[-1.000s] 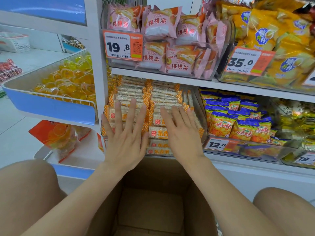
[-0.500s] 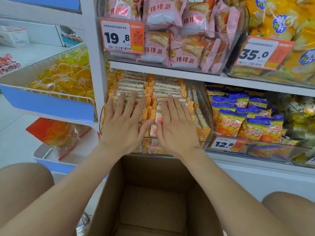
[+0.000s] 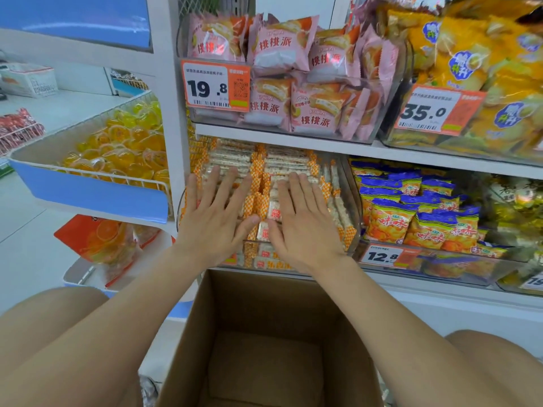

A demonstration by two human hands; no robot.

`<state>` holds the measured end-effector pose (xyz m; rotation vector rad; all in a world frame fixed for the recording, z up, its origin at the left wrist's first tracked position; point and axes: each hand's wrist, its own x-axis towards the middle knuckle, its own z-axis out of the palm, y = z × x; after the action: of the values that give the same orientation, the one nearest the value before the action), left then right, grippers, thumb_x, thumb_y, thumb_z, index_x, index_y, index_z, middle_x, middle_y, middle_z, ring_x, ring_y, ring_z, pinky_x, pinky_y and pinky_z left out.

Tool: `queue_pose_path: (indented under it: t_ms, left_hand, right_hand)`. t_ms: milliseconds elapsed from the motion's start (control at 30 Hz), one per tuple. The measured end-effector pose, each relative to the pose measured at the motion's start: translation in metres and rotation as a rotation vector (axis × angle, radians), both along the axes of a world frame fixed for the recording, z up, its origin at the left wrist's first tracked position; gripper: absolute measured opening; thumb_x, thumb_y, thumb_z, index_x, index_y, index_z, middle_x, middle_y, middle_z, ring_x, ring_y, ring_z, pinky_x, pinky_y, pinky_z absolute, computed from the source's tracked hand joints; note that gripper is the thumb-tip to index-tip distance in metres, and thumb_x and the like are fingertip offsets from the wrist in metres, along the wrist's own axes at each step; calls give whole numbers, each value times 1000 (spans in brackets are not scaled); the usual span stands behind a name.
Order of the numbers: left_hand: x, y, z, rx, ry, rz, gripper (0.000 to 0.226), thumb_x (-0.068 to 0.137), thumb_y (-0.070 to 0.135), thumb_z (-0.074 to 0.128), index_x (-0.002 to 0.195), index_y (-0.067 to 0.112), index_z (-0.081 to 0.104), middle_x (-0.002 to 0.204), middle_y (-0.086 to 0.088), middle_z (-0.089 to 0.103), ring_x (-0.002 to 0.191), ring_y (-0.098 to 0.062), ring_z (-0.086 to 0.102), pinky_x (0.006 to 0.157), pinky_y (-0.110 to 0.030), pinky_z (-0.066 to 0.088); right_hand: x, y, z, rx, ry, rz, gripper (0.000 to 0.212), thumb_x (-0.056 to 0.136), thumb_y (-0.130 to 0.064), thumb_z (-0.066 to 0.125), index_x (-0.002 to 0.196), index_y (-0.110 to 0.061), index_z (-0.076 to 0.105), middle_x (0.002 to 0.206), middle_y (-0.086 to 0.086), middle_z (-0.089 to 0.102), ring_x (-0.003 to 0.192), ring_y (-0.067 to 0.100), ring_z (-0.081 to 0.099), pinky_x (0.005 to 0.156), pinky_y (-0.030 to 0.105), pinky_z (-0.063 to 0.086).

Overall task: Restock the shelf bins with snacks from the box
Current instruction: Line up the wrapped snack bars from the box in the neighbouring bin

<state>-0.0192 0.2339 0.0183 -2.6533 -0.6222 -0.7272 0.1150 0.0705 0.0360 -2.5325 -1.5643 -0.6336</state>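
Observation:
A clear shelf bin [image 3: 351, 201] on the lower shelf is filled with rows of rice-cracker bars [image 3: 282, 164] in clear wrappers with orange checkered ends. My left hand [image 3: 213, 221] lies flat, fingers spread, on the left rows. My right hand [image 3: 302, 221] lies flat on the right rows beside it. Neither hand holds anything. Below them stands a brown cardboard box [image 3: 264, 333], open at the top, with a bare bottom showing.
Above, a bin of pink pastry packs [image 3: 293, 83] carries a 19.8 price tag [image 3: 216, 86]. Yellow bags [image 3: 484, 77] fill the top right. Blue-and-orange snack bags [image 3: 411, 212] sit right of my hands. A wire basket of yellow jelly cups [image 3: 117, 148] juts out left. My knees flank the box.
Both hands have slid a little farther back over the bars in the bin, staying flat and spread. The view has shifted slightly.

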Motion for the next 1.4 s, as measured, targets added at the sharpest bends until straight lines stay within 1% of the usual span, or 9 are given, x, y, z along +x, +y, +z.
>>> queue_pose_path:
  t_ms: [267,400,500,600,767,867,1100,1267,1400]
  left_hand:
    - [-7,-33,8,-29,-195,-14,73,106,57,33,165,13,27,173,-11,19,161,-31,10,126,-63,13]
    - [7,-57,6,57,-66,-257,68,110,46,33,168,18,14,175,-9,5,162,-30,3,126,-61,14]
    - [19,-64,-2,93,30,-283,66,111,50,27,168,25,4,176,-7,-2,162,-32,-1,124,-65,14]
    - [24,-67,-9,68,29,-228,67,111,53,25,168,27,1,176,-7,-3,162,-33,-2,124,-66,12]
    - [26,-68,-11,54,21,-207,67,112,53,27,168,26,3,176,-6,0,162,-33,-2,124,-67,10]
    - [23,-73,-9,43,8,-200,66,111,52,29,168,27,6,176,-7,2,162,-35,-1,124,-68,10]
    - [-3,-76,2,4,-135,-140,76,106,54,46,168,24,15,175,-11,7,161,-35,6,124,-66,14]
    - [-33,-63,-4,-446,-408,189,113,80,58,77,164,14,16,167,-24,14,152,-49,16,118,-64,19]
    - [-48,-50,-1,-905,-493,336,133,69,58,90,159,-3,14,159,-27,24,148,-40,21,119,-52,25]
  right_hand:
    - [-8,-15,11,148,-11,-52,79,104,-48,26,164,2,16,172,24,12,161,35,6,129,54,12]
    - [-5,-38,17,252,108,-211,74,100,-39,22,162,1,23,168,22,28,157,35,25,127,50,24]
    - [3,-64,19,126,144,-306,64,99,-32,34,157,-4,36,154,17,50,144,35,45,122,48,35]
    - [-3,-79,10,-103,71,-261,71,101,-30,54,162,-2,29,162,21,40,156,46,23,127,57,22]
    - [1,-85,-8,-194,-12,-234,78,99,-40,48,161,2,27,167,25,28,159,48,-5,128,61,10]
    - [7,-92,-10,-93,99,-157,80,97,-37,52,163,-1,22,169,20,23,160,41,-6,129,57,15]
    - [-12,-99,-9,485,391,-222,63,86,-9,72,143,-13,44,136,11,41,121,28,50,97,33,48]
    - [-17,-95,-20,504,528,-282,78,92,-21,76,152,-17,28,141,13,49,111,31,66,80,33,55]
    - [-27,-89,-26,608,602,-331,80,93,-25,78,154,-16,25,145,12,53,116,31,67,84,33,54]
